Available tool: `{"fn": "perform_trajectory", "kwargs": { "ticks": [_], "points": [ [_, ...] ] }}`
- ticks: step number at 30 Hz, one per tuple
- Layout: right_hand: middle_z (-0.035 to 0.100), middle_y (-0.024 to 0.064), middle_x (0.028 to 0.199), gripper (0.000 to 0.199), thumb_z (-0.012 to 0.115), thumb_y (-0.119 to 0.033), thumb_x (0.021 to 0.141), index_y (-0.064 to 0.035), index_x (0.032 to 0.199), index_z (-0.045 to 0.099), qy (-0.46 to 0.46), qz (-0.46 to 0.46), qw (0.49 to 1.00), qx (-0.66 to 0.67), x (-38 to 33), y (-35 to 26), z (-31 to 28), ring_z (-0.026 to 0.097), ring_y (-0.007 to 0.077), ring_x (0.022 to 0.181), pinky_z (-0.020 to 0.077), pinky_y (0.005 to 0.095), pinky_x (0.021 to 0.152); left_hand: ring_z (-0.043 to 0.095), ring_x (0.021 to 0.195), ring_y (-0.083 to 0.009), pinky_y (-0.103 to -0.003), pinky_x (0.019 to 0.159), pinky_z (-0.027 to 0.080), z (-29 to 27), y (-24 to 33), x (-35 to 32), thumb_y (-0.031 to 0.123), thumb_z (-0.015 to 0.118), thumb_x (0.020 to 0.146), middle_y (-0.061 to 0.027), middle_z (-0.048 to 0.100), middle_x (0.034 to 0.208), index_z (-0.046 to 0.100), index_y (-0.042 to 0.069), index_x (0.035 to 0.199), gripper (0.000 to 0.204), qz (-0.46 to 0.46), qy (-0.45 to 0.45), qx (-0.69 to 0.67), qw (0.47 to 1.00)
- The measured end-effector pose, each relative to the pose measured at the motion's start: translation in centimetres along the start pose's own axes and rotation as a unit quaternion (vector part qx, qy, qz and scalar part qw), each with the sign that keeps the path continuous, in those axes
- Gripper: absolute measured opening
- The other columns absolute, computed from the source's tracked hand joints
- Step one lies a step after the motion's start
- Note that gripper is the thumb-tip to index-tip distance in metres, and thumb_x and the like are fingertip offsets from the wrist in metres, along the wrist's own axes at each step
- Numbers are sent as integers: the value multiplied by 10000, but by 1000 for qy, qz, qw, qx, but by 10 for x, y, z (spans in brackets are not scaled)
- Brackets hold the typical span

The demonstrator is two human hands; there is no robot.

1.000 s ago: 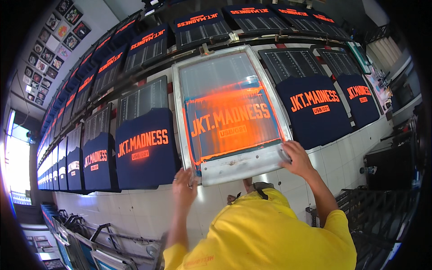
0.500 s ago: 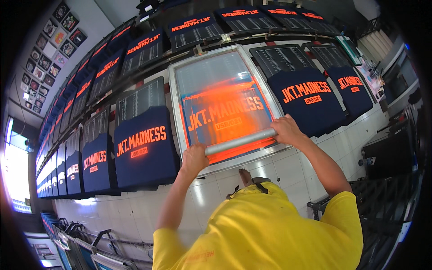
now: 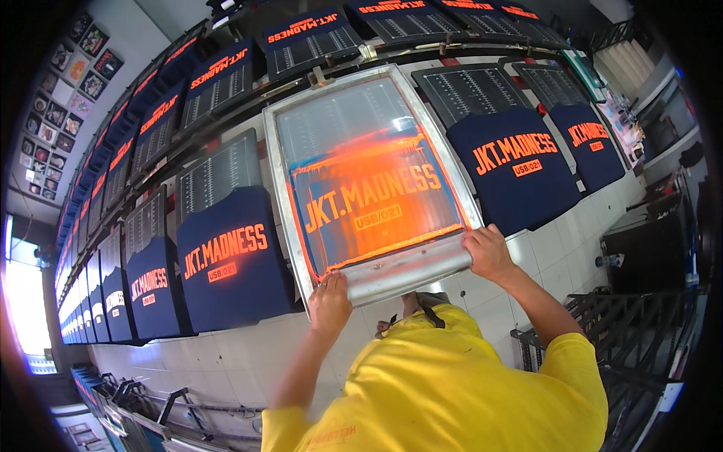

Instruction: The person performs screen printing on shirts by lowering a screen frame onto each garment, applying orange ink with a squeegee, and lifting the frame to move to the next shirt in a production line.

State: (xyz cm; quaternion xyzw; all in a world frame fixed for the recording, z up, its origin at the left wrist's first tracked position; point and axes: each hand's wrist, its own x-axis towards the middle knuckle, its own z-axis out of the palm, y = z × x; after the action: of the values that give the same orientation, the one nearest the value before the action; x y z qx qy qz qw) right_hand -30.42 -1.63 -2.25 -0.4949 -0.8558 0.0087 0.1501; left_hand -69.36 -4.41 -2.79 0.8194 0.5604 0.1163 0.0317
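Under the screen frame: whatever lies beneath it, beyond both hands, is covered.
Left hand: palm and fingertips hidden against the frame's near edge.
Far row of shirts, left of left hand: prints too small to tell.
Wall pictures: blurred.

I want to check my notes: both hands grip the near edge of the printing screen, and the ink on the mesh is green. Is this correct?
Not quite. The head view shows the left hand and right hand at the near edge of the printing screen, but the ink is orange, not green.
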Motion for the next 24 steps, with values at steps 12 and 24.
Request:
{"fn": "perform_trajectory", "kwargs": {
  "ticks": [12,24],
  "points": [
    [645,95,820,226,709,-50,594,-43,805,628,13,-12,1000,-15,142,78,29,630,275,816,464,402,769,703,850,-260,-342,691,578,7,-64,139,-1,646,661,-102,694,983,656,49,980,323,11,3,37,999],
    [697,119,816,127,711,-117,660,-87,778,675,-76,2,997,-21,238,113,17,668,319,824,486,440,790,689,775,-362,-451,697,560,-8,-102,228,14,631,712,-163,687,805,681,44,907,203,-26,-37,33,998]
  ]
}}
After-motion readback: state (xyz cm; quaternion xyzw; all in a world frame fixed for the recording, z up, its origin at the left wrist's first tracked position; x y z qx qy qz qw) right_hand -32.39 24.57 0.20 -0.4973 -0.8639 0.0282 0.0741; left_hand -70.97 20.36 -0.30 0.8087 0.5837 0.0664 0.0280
